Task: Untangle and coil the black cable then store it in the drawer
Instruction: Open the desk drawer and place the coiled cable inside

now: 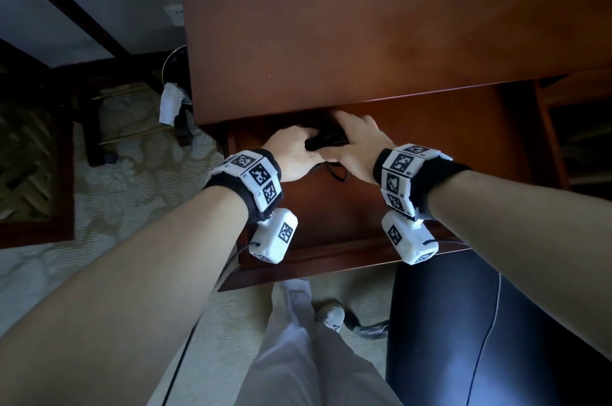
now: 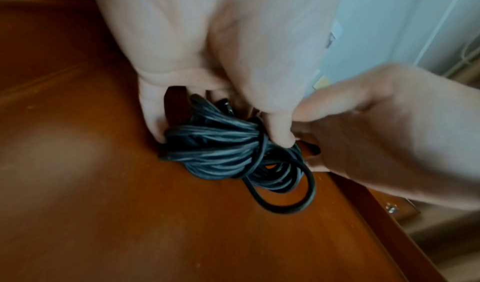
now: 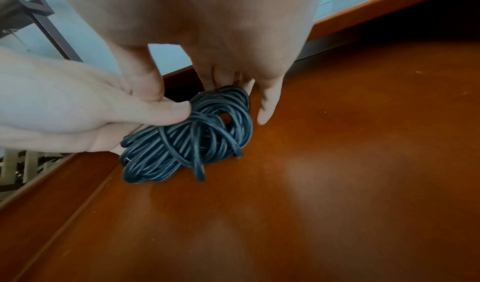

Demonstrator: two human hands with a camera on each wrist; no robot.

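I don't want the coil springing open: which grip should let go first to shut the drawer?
Probably the right. The right grip only rests straight fingers against the far side of the black cable, while the left grip pinches it with its thumb on the drawer floor.

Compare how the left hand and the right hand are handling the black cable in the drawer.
The left hand pinches the black cable from the side, thumb on top and fingers beneath. The right hand reaches down over its far end with straighter fingers, one tip down by the drawer floor. Both are inside the open drawer, touching the coiled bundle.
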